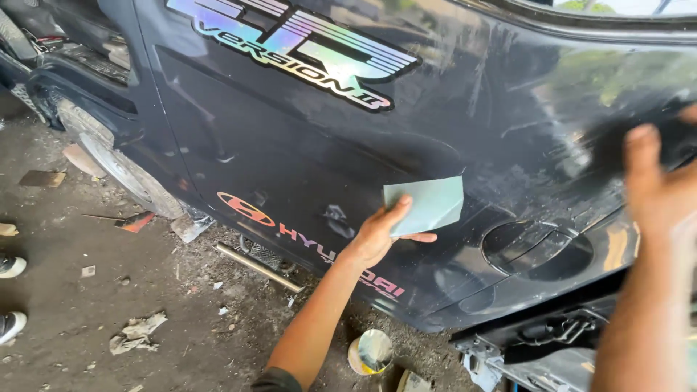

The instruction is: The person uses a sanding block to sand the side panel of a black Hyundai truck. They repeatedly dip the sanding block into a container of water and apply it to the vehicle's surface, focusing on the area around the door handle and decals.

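1. Down at the far left, two white shoe tips (11, 294) poke in from the frame's edge on the dirt floor (87, 305), belonging to someone standing clear of the work.
2. Further along, a front wheel (120, 170) sits under the dark car door panel (305, 145), with crumpled paper (136, 332) and a metal tube (258, 267) lying loose on the ground below it.
3. Next, the left hand (377, 234) reaches up to the door's lower middle, thumb and fingers pinching a pale green sheet of sandpaper (427, 205) flat against the paint, probably so the whole face of the sheet bears on the scuffed surface.
4. Below that arm, a small tin can (370, 352) stands on the floor, near enough to reach.
5. Right of the sheet, the recessed door handle (536, 248) sits near the panel's lower right corner.
6. At the right edge, the right hand (657, 185) is blurred, fingers spread against the panel over a dark smear; I cannot tell whether it holds anything, and it seems to brace the door.
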